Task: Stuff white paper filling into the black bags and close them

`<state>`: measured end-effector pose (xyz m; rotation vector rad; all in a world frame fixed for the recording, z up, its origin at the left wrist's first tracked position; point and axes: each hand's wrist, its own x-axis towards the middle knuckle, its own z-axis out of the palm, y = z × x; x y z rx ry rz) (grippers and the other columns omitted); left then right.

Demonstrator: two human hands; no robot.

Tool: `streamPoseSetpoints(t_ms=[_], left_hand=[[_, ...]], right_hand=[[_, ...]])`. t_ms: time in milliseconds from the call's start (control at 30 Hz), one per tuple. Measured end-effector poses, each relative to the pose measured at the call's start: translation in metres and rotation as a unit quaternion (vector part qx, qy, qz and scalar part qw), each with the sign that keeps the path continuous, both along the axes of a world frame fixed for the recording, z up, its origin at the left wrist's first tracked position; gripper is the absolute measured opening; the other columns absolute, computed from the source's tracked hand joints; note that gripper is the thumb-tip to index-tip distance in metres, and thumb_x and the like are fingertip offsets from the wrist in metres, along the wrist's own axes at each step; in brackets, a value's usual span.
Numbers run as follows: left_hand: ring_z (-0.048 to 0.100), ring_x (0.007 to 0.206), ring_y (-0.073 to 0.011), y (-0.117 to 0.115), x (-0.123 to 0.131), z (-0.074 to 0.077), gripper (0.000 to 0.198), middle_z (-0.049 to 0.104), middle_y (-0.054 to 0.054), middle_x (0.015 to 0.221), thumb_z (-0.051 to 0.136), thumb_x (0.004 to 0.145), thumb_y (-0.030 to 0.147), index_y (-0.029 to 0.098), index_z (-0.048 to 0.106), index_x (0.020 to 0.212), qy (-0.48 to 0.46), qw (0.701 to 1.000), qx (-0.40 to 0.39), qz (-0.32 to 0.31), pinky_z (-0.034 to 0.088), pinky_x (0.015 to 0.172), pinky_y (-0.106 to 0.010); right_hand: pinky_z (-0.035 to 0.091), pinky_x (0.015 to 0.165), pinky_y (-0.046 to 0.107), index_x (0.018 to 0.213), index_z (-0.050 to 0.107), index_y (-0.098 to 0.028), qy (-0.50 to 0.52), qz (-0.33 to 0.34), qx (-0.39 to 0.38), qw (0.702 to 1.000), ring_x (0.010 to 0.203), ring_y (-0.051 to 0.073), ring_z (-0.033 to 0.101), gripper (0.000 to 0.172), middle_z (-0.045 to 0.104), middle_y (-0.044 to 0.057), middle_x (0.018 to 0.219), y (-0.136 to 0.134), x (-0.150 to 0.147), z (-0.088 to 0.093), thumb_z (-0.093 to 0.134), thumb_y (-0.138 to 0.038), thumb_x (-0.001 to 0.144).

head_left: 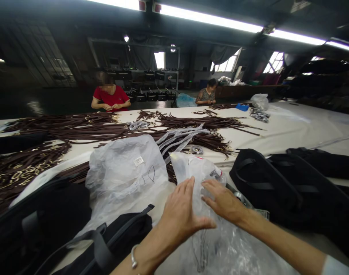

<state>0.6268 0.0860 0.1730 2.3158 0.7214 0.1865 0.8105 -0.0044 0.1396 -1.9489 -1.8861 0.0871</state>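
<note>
My left hand is over a clear plastic bag, its thumb spread away from its fingers. Across from it, my right hand rests on or just above the same bag with bent, parted fingers. Neither hand grips anything that I can see. Under my wrists the crumpled plastic spreads to the near edge of the view, and what lies inside it is hard to make out. Left of my hands lies another translucent plastic bag with a small white label.
Black bags with grey straps lie at the left and right. Brown straps with gold hardware cover much of the white table. Two people sit across it, one in a red shirt. A blue item lies farther back.
</note>
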Motion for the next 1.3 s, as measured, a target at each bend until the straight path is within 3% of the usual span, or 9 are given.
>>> streamPoseSetpoints(t_ms=[167, 333, 500, 600, 667, 833, 933, 1133, 1300], left_hand=[[0.06, 0.119, -0.0298, 0.032, -0.003, 0.001, 0.052, 0.062, -0.016, 0.132, 0.045, 0.093, 0.013, 0.016, 0.042, 0.145, 0.057, 0.991, 0.095, 0.078, 0.048, 0.097, -0.042], [0.065, 0.103, -0.0255, 0.064, -0.014, 0.021, 0.026, 0.07, -0.008, 0.108, 0.045, 0.096, 0.028, 0.02, 0.06, 0.115, -0.006, 0.983, 0.098, 0.157, 0.049, 0.086, -0.036], [0.057, 0.122, -0.0314, 0.056, -0.016, 0.001, 0.061, 0.059, -0.016, 0.134, 0.065, 0.085, 0.034, 0.018, 0.045, 0.14, 0.093, 0.979, 0.139, 0.12, 0.046, 0.094, -0.038], [0.067, 0.102, -0.0295, 0.061, -0.018, -0.012, 0.024, 0.072, -0.012, 0.104, 0.052, 0.091, 0.024, 0.02, 0.063, 0.112, 0.146, 0.975, 0.102, 0.129, 0.047, 0.084, -0.036], [0.068, 0.094, -0.0279, 0.07, -0.022, -0.006, 0.024, 0.072, -0.011, 0.093, 0.039, 0.097, 0.024, 0.021, 0.063, 0.101, 0.127, 0.974, 0.101, 0.16, 0.045, 0.079, -0.034], [0.059, 0.071, -0.0202, 0.077, -0.031, 0.044, 0.021, 0.061, 0.0, 0.072, 0.038, 0.094, 0.028, 0.023, 0.058, 0.092, -0.084, 0.968, 0.097, 0.216, 0.04, 0.067, -0.027], [0.055, 0.068, -0.0179, 0.061, -0.025, 0.066, 0.018, 0.058, 0.003, 0.07, 0.042, 0.09, 0.027, 0.023, 0.059, 0.089, -0.198, 0.96, 0.058, 0.192, 0.04, 0.065, -0.025], [0.055, 0.067, -0.0149, 0.033, -0.007, 0.073, 0.023, 0.061, 0.005, 0.073, 0.043, 0.089, 0.018, 0.024, 0.063, 0.097, -0.243, 0.962, 0.034, 0.117, 0.039, 0.065, -0.023], [0.056, 0.067, -0.0142, 0.034, -0.01, 0.078, 0.028, 0.062, 0.005, 0.074, 0.042, 0.089, 0.014, 0.024, 0.064, 0.105, -0.246, 0.96, 0.037, 0.128, 0.039, 0.066, -0.023]], right_hand=[[0.045, 0.106, 0.045, 0.121, 0.056, -0.015, -0.045, 0.198, -0.008, 0.979, 0.121, 0.028, 0.052, 0.038, 0.059, 0.013, 0.126, 0.038, -0.022, -0.008, 0.066, -0.024, 0.085], [0.045, 0.099, 0.049, 0.146, 0.035, -0.019, -0.155, 0.197, -0.078, 0.965, 0.124, 0.034, 0.049, 0.094, 0.053, 0.016, 0.136, 0.075, -0.015, -0.021, 0.086, -0.039, 0.07], [0.048, 0.082, 0.043, 0.094, 0.068, -0.013, -0.2, 0.159, -0.126, 0.959, 0.094, 0.029, 0.061, 0.01, 0.067, 0.013, 0.092, 0.08, 0.003, -0.031, 0.064, -0.017, 0.085], [0.047, 0.08, 0.04, 0.082, 0.065, -0.015, -0.195, 0.17, -0.082, 0.963, 0.093, 0.026, 0.06, 0.014, 0.066, 0.011, 0.093, 0.053, 0.005, -0.013, 0.053, -0.007, 0.083], [0.047, 0.084, 0.042, 0.082, 0.062, -0.016, -0.184, 0.197, 0.011, 0.963, 0.099, 0.026, 0.059, 0.02, 0.066, 0.01, 0.103, 0.023, 0.006, 0.007, 0.05, -0.001, 0.077], [0.036, 0.11, 0.044, 0.091, 0.063, -0.02, -0.221, 0.237, 0.109, 0.94, 0.129, 0.025, 0.049, 0.034, 0.064, 0.005, 0.127, -0.061, 0.021, 0.059, 0.047, 0.002, 0.07], [0.048, 0.1, 0.045, 0.091, 0.064, -0.025, -0.248, 0.209, 0.088, 0.942, 0.116, 0.027, 0.059, 0.018, 0.067, 0.005, 0.121, -0.09, 0.029, 0.079, 0.062, -0.016, 0.075], [0.057, 0.095, 0.043, 0.125, 0.061, -0.027, -0.169, 0.118, 0.126, 0.97, 0.126, 0.032, 0.054, 0.053, 0.054, 0.009, 0.142, -0.096, 0.011, 0.111, 0.075, -0.05, 0.079], [0.057, 0.095, 0.028, 0.116, 0.061, -0.027, -0.008, 0.115, 0.156, 0.981, 0.113, 0.019, 0.064, 0.023, 0.067, 0.005, 0.12, -0.057, -0.011, 0.125, 0.061, -0.028, 0.093]])
